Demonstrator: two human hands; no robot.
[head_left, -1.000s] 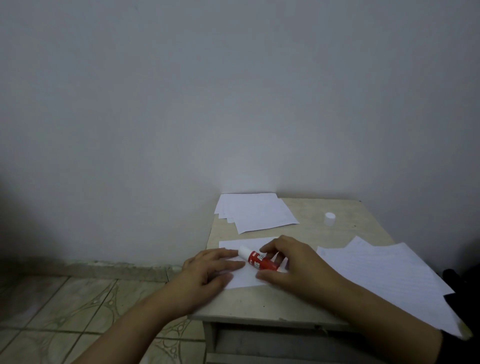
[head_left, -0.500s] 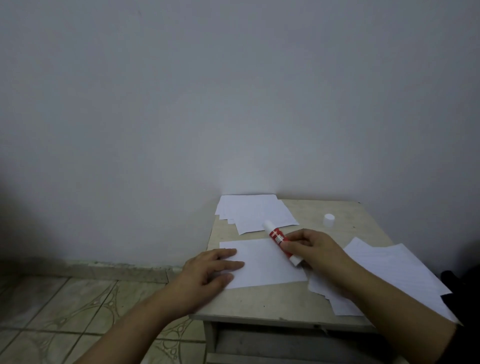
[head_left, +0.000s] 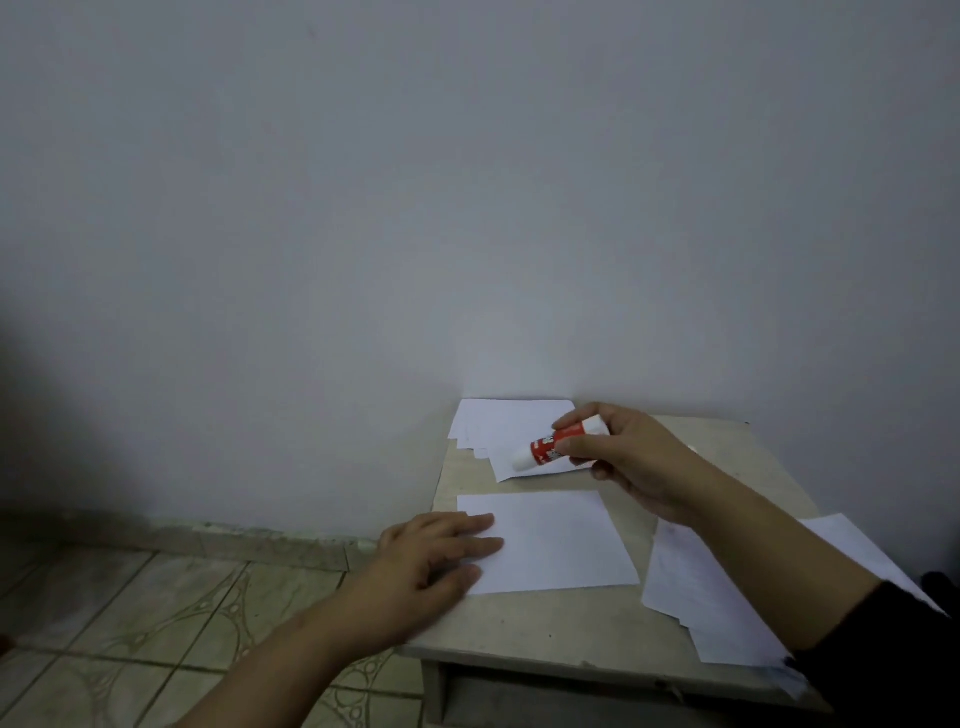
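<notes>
Tabletop (head_left: 519, 621): right hand (head_left: 636, 465) around glue stick (head_left: 545, 448)

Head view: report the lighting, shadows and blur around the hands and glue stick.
Head view: dim light, brightest on the wall behind the table; dark vignette at the left edge; soft shadow under the left hand on the sheet; the glue stick in the right hand is slightly blurred, its label unreadable; no glare.

Home room, tiled floor (head_left: 156, 613), small table (head_left: 545, 639)
</notes>
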